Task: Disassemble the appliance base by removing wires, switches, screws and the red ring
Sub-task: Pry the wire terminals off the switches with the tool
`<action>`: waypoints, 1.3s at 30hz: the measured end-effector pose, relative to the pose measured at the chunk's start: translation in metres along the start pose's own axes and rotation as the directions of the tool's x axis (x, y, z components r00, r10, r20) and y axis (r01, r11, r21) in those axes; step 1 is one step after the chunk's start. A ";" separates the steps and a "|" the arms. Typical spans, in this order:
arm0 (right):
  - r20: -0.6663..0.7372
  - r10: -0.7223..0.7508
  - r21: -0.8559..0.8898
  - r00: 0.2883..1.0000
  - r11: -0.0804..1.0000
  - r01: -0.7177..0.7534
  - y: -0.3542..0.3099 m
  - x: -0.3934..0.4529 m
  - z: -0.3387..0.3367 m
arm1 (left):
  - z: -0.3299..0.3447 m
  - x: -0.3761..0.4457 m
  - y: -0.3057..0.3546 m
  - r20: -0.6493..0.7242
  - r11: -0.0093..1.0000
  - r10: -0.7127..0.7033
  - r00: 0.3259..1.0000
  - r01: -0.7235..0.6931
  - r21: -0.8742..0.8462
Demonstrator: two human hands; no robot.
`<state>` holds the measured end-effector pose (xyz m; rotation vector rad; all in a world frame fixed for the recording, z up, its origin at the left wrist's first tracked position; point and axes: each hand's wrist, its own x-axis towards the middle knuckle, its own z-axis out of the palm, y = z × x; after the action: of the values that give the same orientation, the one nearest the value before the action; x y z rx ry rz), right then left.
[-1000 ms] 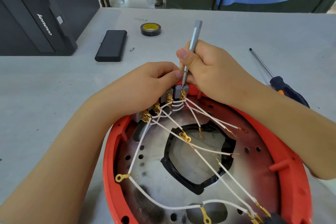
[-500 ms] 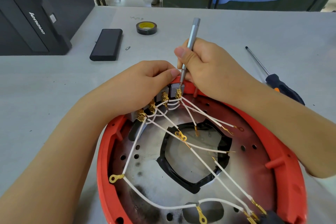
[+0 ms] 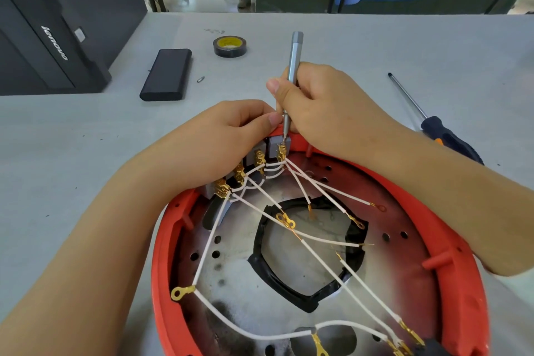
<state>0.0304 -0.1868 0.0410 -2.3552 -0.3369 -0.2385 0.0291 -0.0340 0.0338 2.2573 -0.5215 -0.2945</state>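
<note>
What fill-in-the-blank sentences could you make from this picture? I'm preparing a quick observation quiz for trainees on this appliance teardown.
1. The right hand grips a slim silver ____ whose tip meets the terminal on the grey switch.
2. The ring around the appliance base is coloured ____.
3. The wires fanning from the switches are ____ with gold terminals.
4. The roll of tape lies to the ____ of the black case.

Missing words: screwdriver; red; white; right
</note>
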 end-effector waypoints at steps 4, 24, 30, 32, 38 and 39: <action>0.009 0.005 0.028 1.000 1.000 -0.005 0.000 0.000 -0.001 | -0.001 0.003 -0.003 -0.017 1.000 0.001 1.000 -0.001 -0.022; 0.024 -0.002 0.073 1.000 0.997 0.000 -0.003 -0.004 -0.004 | 0.000 0.003 -0.006 -0.032 0.999 -0.001 0.999 -0.001 -0.046; -0.036 -0.123 -0.143 0.992 0.983 0.116 -0.004 -0.018 0.001 | 0.002 0.003 -0.006 -0.053 0.999 0.006 0.999 -0.008 -0.039; -0.113 -0.065 0.060 0.991 0.996 0.073 0.001 -0.016 -0.003 | 0.001 0.003 -0.006 -0.031 0.999 -0.014 0.999 0.012 -0.044; -0.099 -0.027 0.186 0.995 0.982 0.046 0.004 -0.011 -0.003 | 0.000 0.001 -0.004 -0.044 1.000 -0.013 0.999 0.012 -0.023; -0.083 -0.023 0.196 0.996 0.980 0.039 0.004 -0.011 -0.004 | 0.000 0.001 -0.004 -0.039 1.000 -0.014 0.999 0.013 -0.027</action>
<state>0.0208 -0.1943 0.0376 -2.1397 -0.3427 -0.2997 0.0309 -0.0319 0.0312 2.2365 -0.4789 -0.2617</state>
